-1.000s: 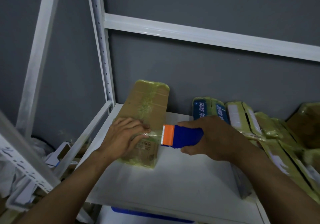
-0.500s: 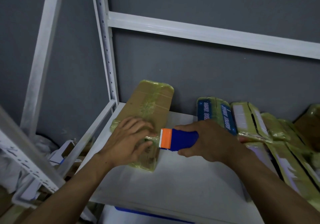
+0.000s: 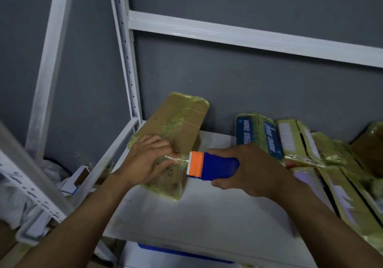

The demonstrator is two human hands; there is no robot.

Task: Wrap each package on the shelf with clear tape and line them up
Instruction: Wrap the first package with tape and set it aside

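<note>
**White steel shelving: one carton under tape**

White shelf board (image 3: 207, 216): the front edge runs nearest. The bare surface between that edge and the hands is the widest open room. A blue bin rim (image 3: 176, 253) shows beneath the edge, contents hidden.

Left hand (image 3: 149, 160): lies palm down on the near end of the cardboard package (image 3: 180, 120), fingers loosely bent. Thumb and forefinger sit at the end of the clear tape (image 3: 183, 160).

Right hand (image 3: 248, 170): clenched round the blue body of the tape dispenser (image 3: 209, 165). Its orange toothed end lies against the package's right edge, with tape stretched from it to the left hand.

Cardboard package: flat on the shelf's left side, its far end at the grey wall, its left edge beside the side rail. Film already covers it.

Wrapped packages (image 3: 257, 135): a leaning row fills the right side, well apart from the carton, with bare board between.

Upright post (image 3: 126, 60) and crossbar (image 3: 248, 33): bound the far-left corner.
</note>
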